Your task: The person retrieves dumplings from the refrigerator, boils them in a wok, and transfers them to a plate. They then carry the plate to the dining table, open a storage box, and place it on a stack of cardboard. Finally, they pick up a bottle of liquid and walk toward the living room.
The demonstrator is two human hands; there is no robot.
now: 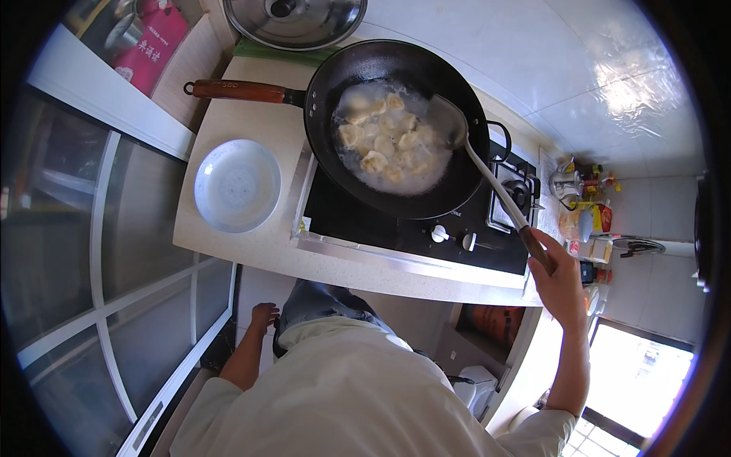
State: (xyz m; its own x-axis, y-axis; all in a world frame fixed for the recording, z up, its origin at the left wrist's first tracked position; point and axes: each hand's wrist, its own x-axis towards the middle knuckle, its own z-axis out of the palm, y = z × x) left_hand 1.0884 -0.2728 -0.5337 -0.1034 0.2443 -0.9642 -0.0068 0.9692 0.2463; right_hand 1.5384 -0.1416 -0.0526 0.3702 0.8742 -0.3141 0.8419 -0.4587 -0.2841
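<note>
My right hand (557, 278) is closed round the brown grip of a long-handled metal spatula (485, 169). The spatula's head dips into the right side of a dark wok (476, 183), where it looks blurred. Pale dumplings (392, 142) sit in cloudy, whitish water in the wok. My left hand (265, 314) hangs low beside my hip, away from the counter, with its fingers loosely apart and nothing in it. On the counter left of the wok stands a white bowl (237, 186) that looks to have nothing in it.
The wok rests on a black gas stove (358, 218), its wooden handle (240, 91) pointing left. Behind it leans a glass lid (304, 23). A second burner (519, 190) lies to the right. Jars and packets (590, 217) line the right wall. A framed glass door (99, 228) is at left.
</note>
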